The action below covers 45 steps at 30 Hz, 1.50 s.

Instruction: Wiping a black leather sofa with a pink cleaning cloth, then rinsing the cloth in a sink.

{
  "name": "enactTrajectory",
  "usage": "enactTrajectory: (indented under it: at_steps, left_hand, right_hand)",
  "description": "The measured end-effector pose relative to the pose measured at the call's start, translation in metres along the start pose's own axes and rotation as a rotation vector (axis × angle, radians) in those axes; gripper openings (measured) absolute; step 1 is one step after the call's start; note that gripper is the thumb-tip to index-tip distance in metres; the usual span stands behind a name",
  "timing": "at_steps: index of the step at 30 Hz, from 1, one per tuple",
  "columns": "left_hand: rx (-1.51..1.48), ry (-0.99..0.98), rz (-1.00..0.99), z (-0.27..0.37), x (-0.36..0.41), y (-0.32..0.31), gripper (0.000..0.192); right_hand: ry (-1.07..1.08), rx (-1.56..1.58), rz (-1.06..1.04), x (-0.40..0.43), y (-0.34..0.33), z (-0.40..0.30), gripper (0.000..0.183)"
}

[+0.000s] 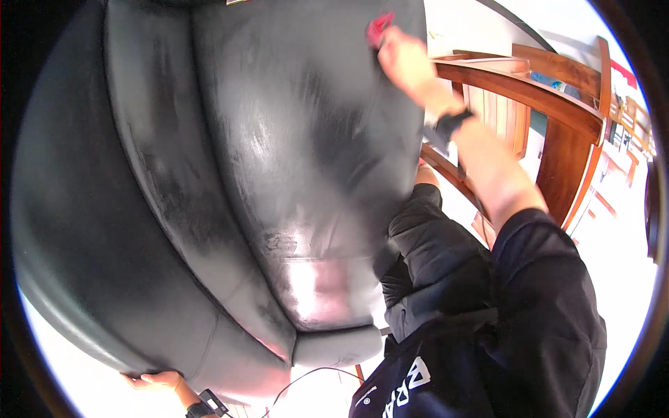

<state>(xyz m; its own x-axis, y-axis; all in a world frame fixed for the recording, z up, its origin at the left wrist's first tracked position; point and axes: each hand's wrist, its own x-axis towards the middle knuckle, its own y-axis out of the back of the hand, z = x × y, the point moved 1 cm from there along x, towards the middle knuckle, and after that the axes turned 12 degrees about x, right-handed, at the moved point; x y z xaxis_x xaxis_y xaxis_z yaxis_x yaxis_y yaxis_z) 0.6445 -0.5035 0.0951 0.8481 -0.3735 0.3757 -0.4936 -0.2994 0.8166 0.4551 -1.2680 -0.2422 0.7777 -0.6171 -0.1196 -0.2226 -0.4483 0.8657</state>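
Note:
My right hand (pixel 400 57) is closed around a crumpled red-pink cloth (pixel 380 30). It is over the seat of a black leather sofa (pixel 272 130), near the front edge, and motion blurs the hand. Shiny, streaky marks show on the seat and on the lower part of the backrest (pixel 68 183). At the bottom left, my left hand (pixel 157 380) rests against the outer edge of the backrest with its fingers extended and nothing seen in it. Part of the left palm is hidden against the leather.
My knee and dark shorts (pixel 444 251) are by the sofa's front edge. A brown wooden armchair (pixel 522 89) stands close to my right arm. From a small black device (pixel 213 402) at my left wrist, a thin cable (pixel 313 369) runs towards my shirt. Wooden furniture (pixel 630 117) stands farther off.

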Motion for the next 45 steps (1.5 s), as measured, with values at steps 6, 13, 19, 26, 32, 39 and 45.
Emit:
enactTrajectory:
  at_steps: [6, 13, 19, 26, 32, 39, 45]
  left_hand:
    - [0.029, -0.018, 0.016, 0.005, -0.003, -0.007, 0.084]
    - [0.035, -0.009, -0.001, 0.004, -0.002, -0.007, 0.082]
    - [0.06, -0.026, 0.009, 0.003, -0.001, -0.003, 0.084]
    - [0.06, -0.061, 0.01, 0.0, 0.0, -0.006, 0.085]
    - [0.039, -0.033, 0.026, -0.004, -0.006, -0.008, 0.082]
    - [0.054, 0.019, 0.012, 0.004, -0.009, -0.01, 0.086]
    - [0.053, 0.029, 0.057, -0.013, -0.004, -0.013, 0.076]
  right_hand:
    - [0.457, 0.147, -0.627, -0.198, -0.032, -0.092, 0.014]
    - [0.579, -0.196, 0.085, 0.02, 0.031, 0.057, 0.013]
    - [-0.115, -0.098, 0.143, 0.058, 0.029, 0.079, 0.024]
    - [0.283, 0.133, -0.347, -0.175, -0.017, -0.043, 0.006]
    - [0.515, 0.124, -0.563, -0.199, -0.017, -0.061, 0.01]
    - [0.384, -0.371, 0.155, 0.029, 0.049, 0.046, 0.028]
    - [0.373, -0.197, 0.149, 0.013, 0.025, 0.071, 0.03]
